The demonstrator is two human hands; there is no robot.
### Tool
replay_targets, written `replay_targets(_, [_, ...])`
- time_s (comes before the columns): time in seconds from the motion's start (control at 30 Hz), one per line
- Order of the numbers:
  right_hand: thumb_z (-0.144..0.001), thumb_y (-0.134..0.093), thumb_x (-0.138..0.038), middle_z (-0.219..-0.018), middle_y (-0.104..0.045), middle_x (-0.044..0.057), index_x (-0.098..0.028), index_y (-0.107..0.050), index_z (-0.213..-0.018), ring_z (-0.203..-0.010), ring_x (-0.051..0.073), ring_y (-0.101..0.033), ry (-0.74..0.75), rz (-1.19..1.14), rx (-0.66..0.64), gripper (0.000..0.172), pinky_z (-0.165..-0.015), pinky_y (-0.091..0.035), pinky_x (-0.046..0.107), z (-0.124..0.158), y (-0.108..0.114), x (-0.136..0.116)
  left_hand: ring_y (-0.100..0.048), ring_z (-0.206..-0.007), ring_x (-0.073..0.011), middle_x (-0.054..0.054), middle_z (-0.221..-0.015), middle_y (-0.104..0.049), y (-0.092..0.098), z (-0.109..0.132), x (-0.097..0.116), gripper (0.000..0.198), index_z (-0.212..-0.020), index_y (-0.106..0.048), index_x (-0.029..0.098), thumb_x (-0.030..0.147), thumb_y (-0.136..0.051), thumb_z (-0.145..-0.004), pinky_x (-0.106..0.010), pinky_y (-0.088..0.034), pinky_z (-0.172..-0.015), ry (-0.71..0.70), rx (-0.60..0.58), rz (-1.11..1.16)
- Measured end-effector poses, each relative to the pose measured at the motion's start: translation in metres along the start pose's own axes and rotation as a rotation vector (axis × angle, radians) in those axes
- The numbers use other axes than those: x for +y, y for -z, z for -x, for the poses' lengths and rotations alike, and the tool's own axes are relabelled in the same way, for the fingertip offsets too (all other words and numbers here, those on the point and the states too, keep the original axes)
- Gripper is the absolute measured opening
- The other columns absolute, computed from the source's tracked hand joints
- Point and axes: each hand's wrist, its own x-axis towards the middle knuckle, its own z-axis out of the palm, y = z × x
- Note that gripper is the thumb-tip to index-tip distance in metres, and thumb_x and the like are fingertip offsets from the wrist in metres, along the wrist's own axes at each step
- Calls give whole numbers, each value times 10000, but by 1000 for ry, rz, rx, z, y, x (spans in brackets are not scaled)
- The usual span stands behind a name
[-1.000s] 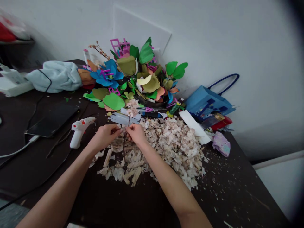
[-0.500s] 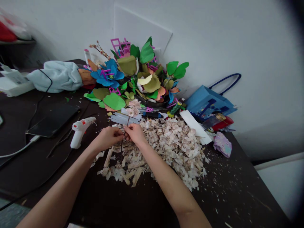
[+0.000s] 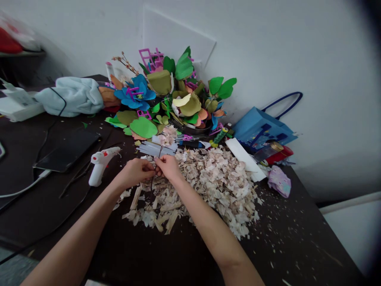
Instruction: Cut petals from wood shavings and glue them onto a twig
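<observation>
My left hand [image 3: 137, 171] and my right hand [image 3: 168, 166] meet with fingertips pinched together on a thin dark twig [image 3: 160, 151]. Pale pink petals forming a flower [image 3: 168, 136] top the twig at its far end, and its lower end shows beneath my fingers. Under and beside my hands spreads a heap of dry, cream-coloured petals and flakes [image 3: 217, 178]. Just beyond my fingers lie translucent glue sticks [image 3: 154, 148]. A white glue gun [image 3: 99, 167] stands left of my left hand. The exact grip between my fingertips is partly hidden.
A pile of blue and green artificial flowers [image 3: 143, 127] fills the back. Left are a black tablet [image 3: 69, 153], cables and a pale blue cloth [image 3: 74, 97]. On the right are a white strip [image 3: 245, 159], a blue bag [image 3: 262, 127], a jar [image 3: 269, 151] and a purple cloth [image 3: 279, 182].
Both hands stay in nearly the same place on the twig. Its lower end and the flower have shifted very slightly; nothing else has visibly moved.
</observation>
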Motion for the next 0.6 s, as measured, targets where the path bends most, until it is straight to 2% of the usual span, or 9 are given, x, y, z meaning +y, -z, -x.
replay_targets(0.2, [-841, -617, -311, -455, -565, -42, -202, -536, -594, -351, 115, -516, 15, 5, -12, 282, -325, -342, 200, 3, 1, -1, -585, -464, -151, 6, -515, -657, 0, 0, -2, 187, -670, -687, 175, 356, -658, -634, -233, -418, -453, 14, 7, 34])
replay_targets(0.33, [-845, -613, -303, -483, -589, -37, -199, -578, -665, -341, 112, -516, 33, -4, -1, 210, -322, -330, 197, 8, 6, -2, -600, -473, -156, 2, -523, -664, 2, -2, -6, 204, -675, -688, 179, 378, -658, -641, -238, -441, -463, 14, 10, 48])
replay_targets(0.6, [-884, -554, -255, -535, -594, -56, -197, -580, -824, -333, 72, -491, 54, -73, -54, 87, -311, -309, 160, 46, 25, -8, -618, -484, -171, -2, -520, -679, 6, -5, -12, 222, -667, -703, 192, 411, -689, -636, -241, -445, -463, 23, 54, 22])
